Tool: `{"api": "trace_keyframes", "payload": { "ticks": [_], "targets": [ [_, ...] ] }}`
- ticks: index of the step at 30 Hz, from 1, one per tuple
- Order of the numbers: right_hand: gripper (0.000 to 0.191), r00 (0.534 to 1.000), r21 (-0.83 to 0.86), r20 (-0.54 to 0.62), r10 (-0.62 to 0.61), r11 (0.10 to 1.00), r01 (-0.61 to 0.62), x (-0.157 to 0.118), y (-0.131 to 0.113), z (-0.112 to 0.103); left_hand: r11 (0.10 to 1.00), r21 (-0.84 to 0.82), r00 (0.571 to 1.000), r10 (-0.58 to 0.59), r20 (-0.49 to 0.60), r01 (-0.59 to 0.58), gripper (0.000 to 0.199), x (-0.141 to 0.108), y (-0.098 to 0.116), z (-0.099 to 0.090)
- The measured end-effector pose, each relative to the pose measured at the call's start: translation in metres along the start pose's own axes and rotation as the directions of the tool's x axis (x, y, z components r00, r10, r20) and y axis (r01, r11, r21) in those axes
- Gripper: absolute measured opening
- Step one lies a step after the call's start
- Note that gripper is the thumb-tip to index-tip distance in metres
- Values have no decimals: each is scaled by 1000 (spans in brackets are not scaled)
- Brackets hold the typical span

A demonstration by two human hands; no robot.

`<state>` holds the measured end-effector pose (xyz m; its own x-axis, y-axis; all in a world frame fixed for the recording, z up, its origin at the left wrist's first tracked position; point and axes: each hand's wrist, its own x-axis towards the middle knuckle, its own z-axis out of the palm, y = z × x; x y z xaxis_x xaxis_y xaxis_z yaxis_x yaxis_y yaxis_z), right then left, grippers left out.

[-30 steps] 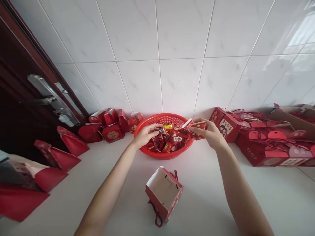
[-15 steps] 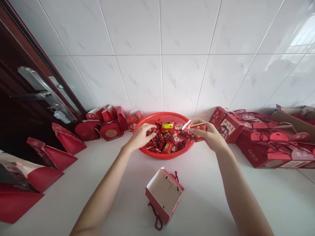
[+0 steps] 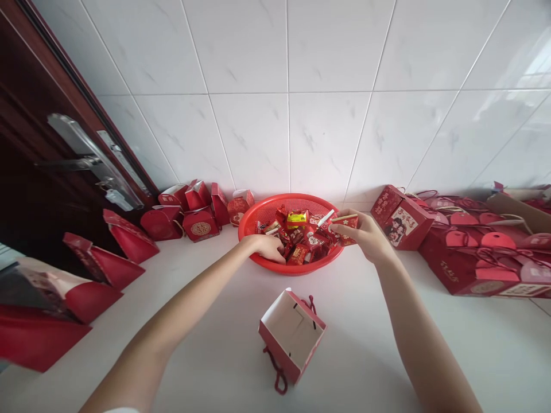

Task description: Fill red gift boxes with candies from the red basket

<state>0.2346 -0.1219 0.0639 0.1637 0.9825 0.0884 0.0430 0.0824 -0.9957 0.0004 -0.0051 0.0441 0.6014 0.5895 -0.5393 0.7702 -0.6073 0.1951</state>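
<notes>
A red plastic basket holds many wrapped candies, mostly red, with one yellow-labelled piece near the back. My left hand reaches down inside the basket's left front, its fingertips hidden among the candies. Over the basket's right rim, my right hand is closed on red wrapped candies held between thumb and fingers; a white edge sticks out beside them. In front of the basket lies an open red gift box, its pale inside facing up and dark red cord handles at two sides.
Several red gift boxes stand along the wall at the left, and more red packets line the counter's left side by the door. At the right are a photo-printed red box and a large group of red boxes.
My left hand has moved from above the basket's left side down and rightward into the candies. My right hand keeps its hold, nearly still. The view has shifted slightly.
</notes>
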Motion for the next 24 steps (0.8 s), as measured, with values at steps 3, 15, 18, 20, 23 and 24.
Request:
{"api": "trace_keyframes", "payload": {
  "ticks": [3,15,18,20,23,24],
  "targets": [
    [39,999,13,-30,-18,1000,19,3,5,2,998,-59,999,-16,-44,13,23,9,-1,4],
    [47,997,153,-70,29,988,-17,8,8,2,984,-176,1000,16,7,-14,11,17,-5,4],
    [46,998,174,-56,21,985,-11,8,8,0,979,-204,1000,5,-3,-6,11,18,-3,4],
    [46,999,181,-49,7,984,1,8,8,-1,977,-214,1000,5,-16,-8,10,17,-4,4],
    [45,999,186,-40,-5,982,12,7,7,-3,961,-270,995,25,-98,-51,17,10,-12,2],
    [45,999,189,-37,-2,982,9,7,6,-3,945,-316,987,43,-155,-91,22,8,-16,1]
  ]
}}
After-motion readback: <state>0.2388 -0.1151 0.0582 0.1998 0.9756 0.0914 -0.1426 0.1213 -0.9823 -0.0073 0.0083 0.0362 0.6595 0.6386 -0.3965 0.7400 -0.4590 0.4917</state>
